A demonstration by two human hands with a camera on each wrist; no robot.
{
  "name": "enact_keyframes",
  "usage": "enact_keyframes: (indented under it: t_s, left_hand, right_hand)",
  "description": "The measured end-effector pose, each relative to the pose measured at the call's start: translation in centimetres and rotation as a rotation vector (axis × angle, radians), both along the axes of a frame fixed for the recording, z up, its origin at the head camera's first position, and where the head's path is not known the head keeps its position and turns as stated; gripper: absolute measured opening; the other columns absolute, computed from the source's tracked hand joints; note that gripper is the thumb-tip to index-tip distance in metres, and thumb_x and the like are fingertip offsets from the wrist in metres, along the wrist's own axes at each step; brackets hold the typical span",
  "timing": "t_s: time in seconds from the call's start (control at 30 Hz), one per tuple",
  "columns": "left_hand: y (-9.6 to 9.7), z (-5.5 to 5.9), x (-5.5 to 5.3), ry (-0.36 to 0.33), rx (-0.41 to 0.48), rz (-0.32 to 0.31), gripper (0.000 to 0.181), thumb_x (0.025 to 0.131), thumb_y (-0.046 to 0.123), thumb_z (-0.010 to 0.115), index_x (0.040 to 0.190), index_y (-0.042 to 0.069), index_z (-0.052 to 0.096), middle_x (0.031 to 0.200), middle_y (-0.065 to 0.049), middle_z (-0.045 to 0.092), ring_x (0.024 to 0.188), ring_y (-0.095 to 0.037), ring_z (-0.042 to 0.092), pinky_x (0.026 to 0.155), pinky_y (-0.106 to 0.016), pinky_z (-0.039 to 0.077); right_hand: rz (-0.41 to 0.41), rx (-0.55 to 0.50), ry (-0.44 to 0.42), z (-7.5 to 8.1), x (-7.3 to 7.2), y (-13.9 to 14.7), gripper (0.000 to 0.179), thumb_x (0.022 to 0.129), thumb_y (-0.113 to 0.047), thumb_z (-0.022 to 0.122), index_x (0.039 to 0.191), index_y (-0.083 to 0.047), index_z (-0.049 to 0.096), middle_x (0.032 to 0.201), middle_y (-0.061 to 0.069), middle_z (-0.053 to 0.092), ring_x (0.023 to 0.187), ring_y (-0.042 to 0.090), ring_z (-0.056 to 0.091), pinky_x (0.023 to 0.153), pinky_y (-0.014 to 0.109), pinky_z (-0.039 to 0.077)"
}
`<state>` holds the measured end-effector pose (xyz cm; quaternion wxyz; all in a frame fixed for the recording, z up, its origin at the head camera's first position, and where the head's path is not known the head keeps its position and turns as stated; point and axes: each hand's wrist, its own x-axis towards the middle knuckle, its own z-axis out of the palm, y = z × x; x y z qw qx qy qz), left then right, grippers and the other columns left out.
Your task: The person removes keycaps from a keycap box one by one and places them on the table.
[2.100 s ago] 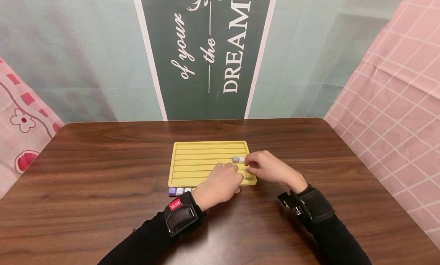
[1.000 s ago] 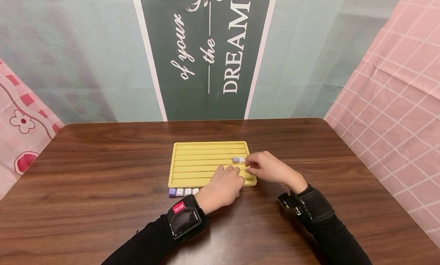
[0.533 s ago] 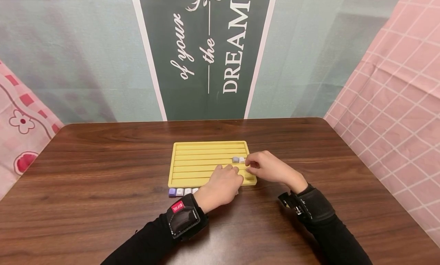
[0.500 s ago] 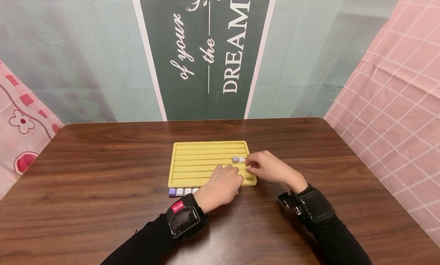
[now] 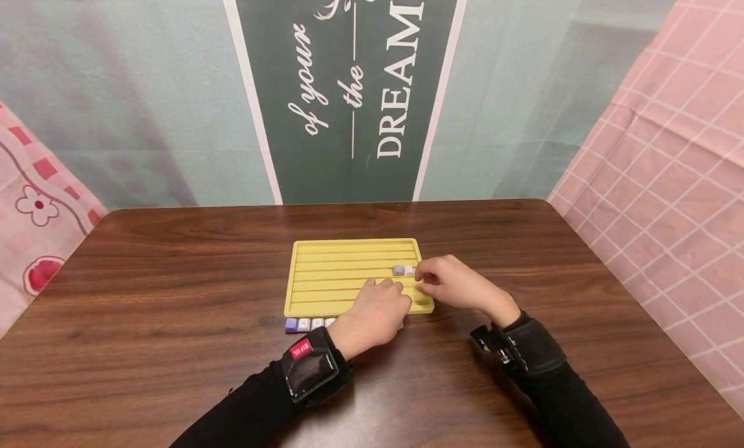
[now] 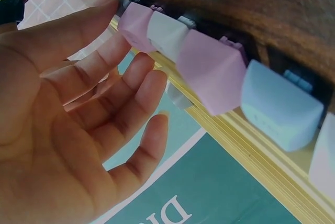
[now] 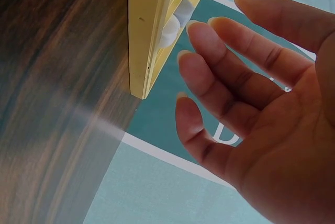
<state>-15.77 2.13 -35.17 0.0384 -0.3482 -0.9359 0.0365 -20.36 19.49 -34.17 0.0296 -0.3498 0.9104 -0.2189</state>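
A yellow ridged tray [image 5: 331, 267] lies on the table, with a grey keycap [image 5: 398, 270] and a white keycap [image 5: 409, 270] near its right side. Along its front edge runs a row of keycaps, with a purple keycap [image 5: 291, 325] at the left end. My left hand [image 5: 374, 312] reaches over that row; in the left wrist view its thumb and index finger are apart, close to a pink keycap [image 6: 137, 28]. Whether they touch it is unclear. My right hand [image 5: 453, 282] hovers at the tray's right edge, fingers loosely bent and holding nothing, beside the white keycap.
The wooden table [image 5: 174, 293] extends around the tray. A grey-green curtain with lettering [image 5: 401, 80] hangs behind it, and a pink checked cloth [image 5: 668, 151] stands on the right. Black straps with cameras circle both wrists.
My left hand shifts slightly toward me and back within the last two seconds, then stays still. The right hand and the keycaps in the tray keep their places.
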Motion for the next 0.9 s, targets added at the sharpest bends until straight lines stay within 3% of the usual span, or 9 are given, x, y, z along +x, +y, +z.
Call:
enact_keyframes:
  t_s: [0.37,0.6,0.9]
  left_hand:
    - [-0.2,0.3,0.0,-0.002,0.019,0.007,0.016,0.078,0.029,0.070,0.085,0.015,0.067,0.082,-0.001,0.058,0.079,-0.017,0.056,0.065,-0.033,0.042]
    - [-0.7,0.5,-0.3,0.009,0.039,-0.003,0.004,0.079,0.016,0.064,0.082,0.014,0.066,0.078,-0.001,0.057,0.075,-0.017,0.055,0.060,-0.032,0.040]
    - [-1.4,0.8,-0.4,-0.039,0.055,0.025,0.016,0.082,0.027,0.066,0.089,0.013,0.066,0.080,-0.001,0.057,0.076,-0.018,0.054,0.060,-0.031,0.039]
  right_hand:
    - [-0.012,0.010,-0.007,0.0,0.0,0.0,0.007,0.082,-0.004,0.063,0.078,-0.009,0.061,0.066,-0.006,0.049,0.057,0.006,0.041,0.053,0.023,0.037]
    - [-0.017,0.012,-0.009,0.0,-0.1,-0.1,0.006,0.082,-0.004,0.063,0.078,-0.009,0.061,0.066,-0.005,0.050,0.057,0.006,0.042,0.053,0.023,0.037]
    - [-0.016,0.013,-0.006,-0.1,-0.1,-0.1,0.006,0.081,-0.003,0.063,0.079,-0.009,0.062,0.066,-0.005,0.050,0.057,0.006,0.042,0.053,0.023,0.037]
